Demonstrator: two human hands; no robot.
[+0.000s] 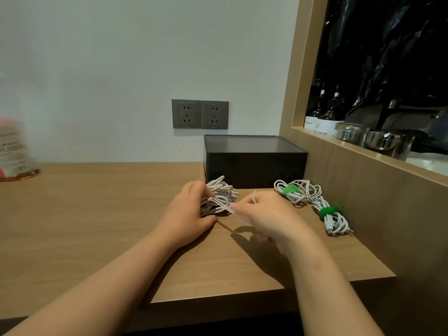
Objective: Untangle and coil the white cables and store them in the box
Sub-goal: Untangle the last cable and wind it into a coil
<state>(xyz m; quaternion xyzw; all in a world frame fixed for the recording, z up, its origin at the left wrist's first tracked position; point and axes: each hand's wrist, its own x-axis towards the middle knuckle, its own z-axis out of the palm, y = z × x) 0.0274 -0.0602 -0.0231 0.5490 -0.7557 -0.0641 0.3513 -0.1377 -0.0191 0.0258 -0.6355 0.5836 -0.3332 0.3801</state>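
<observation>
A tangled bundle of white cables (221, 194) lies on the wooden desk (97, 214) just in front of the black box (254, 166). My left hand (189, 214) grips the bundle's left side with curled fingers. My right hand (264, 214) pinches a white strand that runs out of the bundle toward it. To the right lie two more white cables: a loose coil with a green tie (294, 191) and a tighter coil with a green tie (333, 218). The black box stands against the wall, and its top looks open.
Two grey wall sockets (200, 114) sit above the box. A wooden partition (351, 190) bounds the desk on the right, with bottles (324, 115) and glass jars (368, 138) behind its opening. A blurred red-and-white container (14, 151) stands at the far left.
</observation>
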